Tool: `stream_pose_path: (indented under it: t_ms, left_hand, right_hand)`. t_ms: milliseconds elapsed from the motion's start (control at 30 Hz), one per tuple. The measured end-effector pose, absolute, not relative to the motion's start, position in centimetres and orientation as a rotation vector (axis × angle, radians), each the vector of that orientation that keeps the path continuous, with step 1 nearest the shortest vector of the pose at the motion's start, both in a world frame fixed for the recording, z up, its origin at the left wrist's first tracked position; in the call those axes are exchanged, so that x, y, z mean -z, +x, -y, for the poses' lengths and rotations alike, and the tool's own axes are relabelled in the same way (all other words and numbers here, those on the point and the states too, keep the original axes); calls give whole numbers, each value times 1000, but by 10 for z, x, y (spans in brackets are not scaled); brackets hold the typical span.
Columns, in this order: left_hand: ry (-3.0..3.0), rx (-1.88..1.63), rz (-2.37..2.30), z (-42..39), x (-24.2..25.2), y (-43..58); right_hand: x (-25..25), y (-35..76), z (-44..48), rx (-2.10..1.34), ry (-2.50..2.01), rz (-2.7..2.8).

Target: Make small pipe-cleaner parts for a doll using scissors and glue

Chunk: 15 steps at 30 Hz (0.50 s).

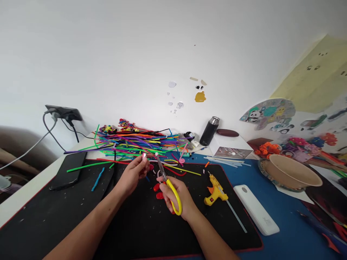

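My right hand (177, 195) grips yellow-handled scissors (170, 186) over the black mat (67, 216), blades pointing up and away toward my left hand. My left hand (135, 173) pinches a small pink piece of pipe cleaner (145, 156) between fingertips, just left of the scissor tips. Small red pieces (158, 191) lie on the mat under my right hand. A big heap of coloured pipe cleaners (130, 142) lies just beyond both hands.
A yellow glue gun (215, 190) and a white power bank (256, 208) lie right of my hands. A black phone (67, 169) lies at left. A black flask (209, 131), a white box (233, 146), a bowl (291, 173) and craft flowers stand further right. A wall socket with cables sits at left.
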State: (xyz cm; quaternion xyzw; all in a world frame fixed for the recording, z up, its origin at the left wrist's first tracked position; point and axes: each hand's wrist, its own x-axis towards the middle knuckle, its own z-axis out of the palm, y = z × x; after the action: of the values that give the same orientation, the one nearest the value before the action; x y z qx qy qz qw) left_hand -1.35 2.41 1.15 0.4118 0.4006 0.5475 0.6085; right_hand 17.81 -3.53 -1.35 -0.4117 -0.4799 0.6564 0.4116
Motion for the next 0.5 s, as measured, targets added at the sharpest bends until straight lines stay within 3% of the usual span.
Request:
stream_pose_path:
  t_ms: [500]
  left_hand:
    - [1054, -1192, -968, -28, 1, -20]
  right_hand:
    - [7, 177, 41, -1625, -1190, 1274]
